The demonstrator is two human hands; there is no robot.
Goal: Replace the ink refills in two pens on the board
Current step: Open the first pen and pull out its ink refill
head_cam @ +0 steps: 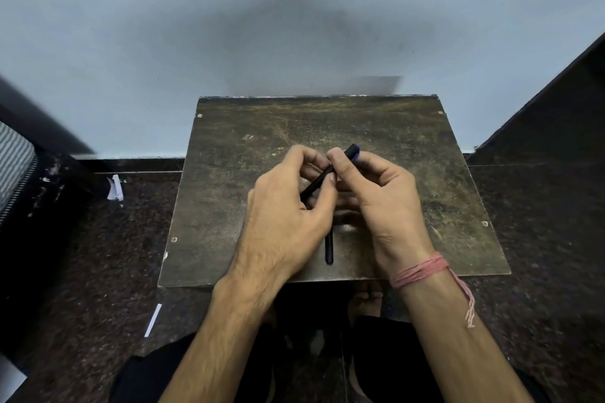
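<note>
Head view: a slim black pen (322, 177) with a blue end slants above the middle of the worn dark board (229, 154), blue end up and away. The left hand (288, 206) pinches its lower barrel, and the right hand (376, 193) pinches the upper part. A second black pen (329, 247) lies flat near the board's near edge, between the wrists, partly hidden.

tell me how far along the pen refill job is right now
Nothing shows as finished: no removed or spare refill is visible on the board. In hand: the left hand and right hand both grip one dark pen, blue end up, apparently working it apart. Left: the second pen lies on the board between the wrists, not being handled.
</note>
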